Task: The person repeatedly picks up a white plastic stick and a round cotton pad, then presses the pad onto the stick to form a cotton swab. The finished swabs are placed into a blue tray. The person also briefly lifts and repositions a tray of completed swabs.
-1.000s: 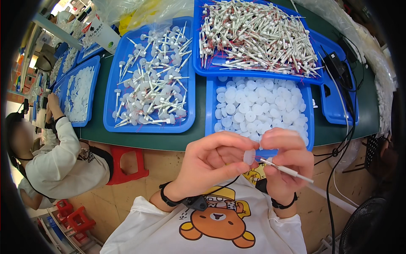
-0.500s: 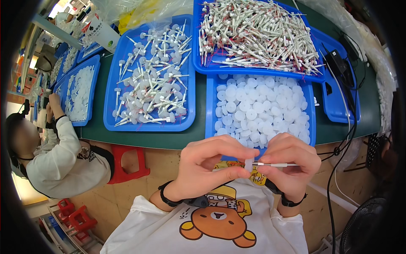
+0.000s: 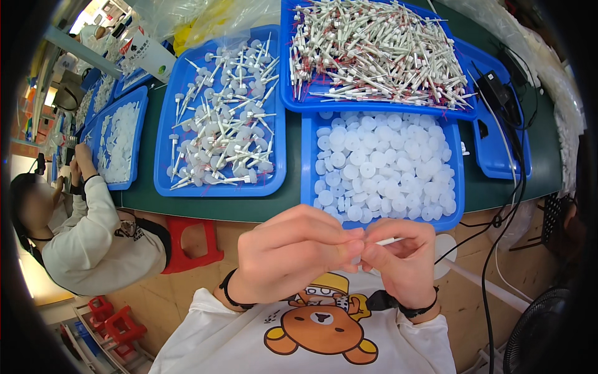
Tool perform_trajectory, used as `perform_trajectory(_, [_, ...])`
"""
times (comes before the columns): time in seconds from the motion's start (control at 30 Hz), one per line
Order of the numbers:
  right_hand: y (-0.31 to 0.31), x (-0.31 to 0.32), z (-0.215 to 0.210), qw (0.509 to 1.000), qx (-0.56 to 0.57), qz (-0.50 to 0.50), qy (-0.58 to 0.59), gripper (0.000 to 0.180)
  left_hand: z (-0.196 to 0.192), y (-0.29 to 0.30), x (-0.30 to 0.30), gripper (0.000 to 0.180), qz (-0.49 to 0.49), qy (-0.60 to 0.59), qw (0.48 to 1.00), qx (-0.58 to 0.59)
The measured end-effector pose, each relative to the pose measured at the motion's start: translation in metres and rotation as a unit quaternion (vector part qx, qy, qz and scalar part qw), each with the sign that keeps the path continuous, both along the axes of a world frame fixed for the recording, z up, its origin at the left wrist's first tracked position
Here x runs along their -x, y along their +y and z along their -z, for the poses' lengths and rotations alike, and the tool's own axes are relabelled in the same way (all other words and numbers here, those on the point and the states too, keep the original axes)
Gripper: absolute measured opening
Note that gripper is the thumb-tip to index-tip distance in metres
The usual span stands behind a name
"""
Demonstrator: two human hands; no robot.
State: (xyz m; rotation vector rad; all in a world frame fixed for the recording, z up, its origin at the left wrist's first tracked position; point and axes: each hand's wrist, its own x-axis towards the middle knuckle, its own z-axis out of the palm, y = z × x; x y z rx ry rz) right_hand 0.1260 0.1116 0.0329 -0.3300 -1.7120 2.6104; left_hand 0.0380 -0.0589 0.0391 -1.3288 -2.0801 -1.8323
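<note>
My left hand [image 3: 298, 246] and my right hand [image 3: 403, 254] meet in front of my chest, fingertips touching. Between my left thumb and fingers is a translucent white disc [image 3: 355, 259], mostly covered by the fingertips. A thin white rod [image 3: 390, 240] is pinched in my right hand, its other end hidden at the disc. Just beyond my hands, a blue tray [image 3: 306, 156] holds many loose discs of that kind. Overlapping its far edge, another blue tray [image 3: 367, 107] is heaped with white rods bearing red threads or wires.
At the left, a blue tray [image 3: 163, 128] contains rods fitted with discs. A co-worker [image 3: 81, 237] sits farther left beside another tray [image 3: 138, 134]. Black cables [image 3: 522, 168] hang over the table's right side. A red stool [image 3: 193, 246] stands below the table edge.
Both hands have drawn closer together and slightly lower. The disc, earlier plainly visible, is now largely covered by fingers, and the rod has tilted upward at its right end.
</note>
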Motion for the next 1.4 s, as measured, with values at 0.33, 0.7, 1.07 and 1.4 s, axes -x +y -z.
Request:
perform_trajectory(0.33, [-0.008,0.021,-0.012,0.988,-0.139,0.053,0.047,0.021,0.003,-0.040,0.021,0.032,-0.142,-0.035,0.986,0.082])
perform_trajectory(0.7, [0.038,0.051,-0.045,0.812,-0.560,0.100,0.129,0.011,0.009,-0.031,0.027,0.044,-0.267,0.154,0.879,0.365])
perform_trajectory(1.07, [0.065,0.168,-0.033,0.618,-0.773,-0.005,0.142,0.010,0.030,0.010,0.012,0.023,-0.094,0.128,0.917,0.365])
perform_trajectory(1.4, [0.064,0.196,-0.024,0.580,-0.803,-0.082,0.109,0.009,0.028,0.004,0.005,0.023,-0.130,0.033,0.934,0.331])
